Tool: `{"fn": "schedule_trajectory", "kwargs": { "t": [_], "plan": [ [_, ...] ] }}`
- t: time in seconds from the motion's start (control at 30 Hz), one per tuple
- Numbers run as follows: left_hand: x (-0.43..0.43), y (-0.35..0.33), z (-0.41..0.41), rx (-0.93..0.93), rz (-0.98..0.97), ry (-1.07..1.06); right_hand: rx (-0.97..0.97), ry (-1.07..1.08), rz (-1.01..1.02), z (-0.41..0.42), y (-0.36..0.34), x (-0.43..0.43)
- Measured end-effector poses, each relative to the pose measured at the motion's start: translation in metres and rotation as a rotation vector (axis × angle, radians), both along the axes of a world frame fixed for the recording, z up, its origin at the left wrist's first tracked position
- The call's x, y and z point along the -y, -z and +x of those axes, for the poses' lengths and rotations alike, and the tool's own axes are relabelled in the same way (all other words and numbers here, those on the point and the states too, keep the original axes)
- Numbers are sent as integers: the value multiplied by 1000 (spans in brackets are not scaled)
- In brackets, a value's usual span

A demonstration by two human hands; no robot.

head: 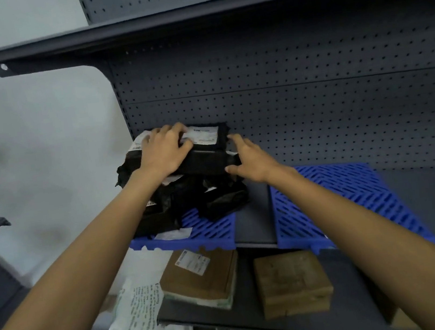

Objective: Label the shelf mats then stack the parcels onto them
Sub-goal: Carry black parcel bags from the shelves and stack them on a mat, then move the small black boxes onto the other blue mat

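Parcels in black plastic wrap [187, 200] are sitting in a heap on the left blue slatted plastic mat [212, 232], at the left end of the grey metal shelf [252, 216]. The topmost black parcel with a white shipping label [208, 152] is lying across the heap, close to the perforated grey back panel [313, 94]. The left hand [165, 151] is pressing palm-down on its top face, fingers spread and slightly bent over the label; the grip is wide and wrapping round nothing. The right hand [249, 157] is touching the parcel's right end with straight fingers, thumb against the lower front corner; its grip is likewise wide. A white paper label [174, 234] is lying on the front part of the left mat, just below the heap. A second blue slatted mat [342, 197] is lying to the right, apart from the first. On the lower shelf [247, 318], a flat brown cardboard parcel [202, 277] and a square brown box [292, 283] are sitting side by side, and a white printed plastic bag [140, 317] is hanging over the left edge.
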State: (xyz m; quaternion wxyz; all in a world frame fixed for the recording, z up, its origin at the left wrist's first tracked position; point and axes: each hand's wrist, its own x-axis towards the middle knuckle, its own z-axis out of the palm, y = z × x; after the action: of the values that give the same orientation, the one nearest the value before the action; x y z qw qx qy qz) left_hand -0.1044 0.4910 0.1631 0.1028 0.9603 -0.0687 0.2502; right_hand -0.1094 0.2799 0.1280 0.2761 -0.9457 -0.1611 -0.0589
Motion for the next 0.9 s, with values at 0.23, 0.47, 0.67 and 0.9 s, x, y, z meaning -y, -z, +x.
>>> {"fn": "schedule_trajectory", "kwargs": {
  "t": [0.23, 0.47, 0.67, 0.9],
  "plan": [
    [117, 1, -28, -33, 186, 179, -32, 136, -434, -56, -1, 136],
    [298, 11, -80, -94, 209, 387, -60, 335, -509, -154, -3, 311],
    [468, 26, -148, -136, 255, 592, -140, 552, -502, -269, 8, 464],
    [636, 47, -226, -146, 281, 817, -221, 797, -483, -402, 22, 605]
  ]
}}
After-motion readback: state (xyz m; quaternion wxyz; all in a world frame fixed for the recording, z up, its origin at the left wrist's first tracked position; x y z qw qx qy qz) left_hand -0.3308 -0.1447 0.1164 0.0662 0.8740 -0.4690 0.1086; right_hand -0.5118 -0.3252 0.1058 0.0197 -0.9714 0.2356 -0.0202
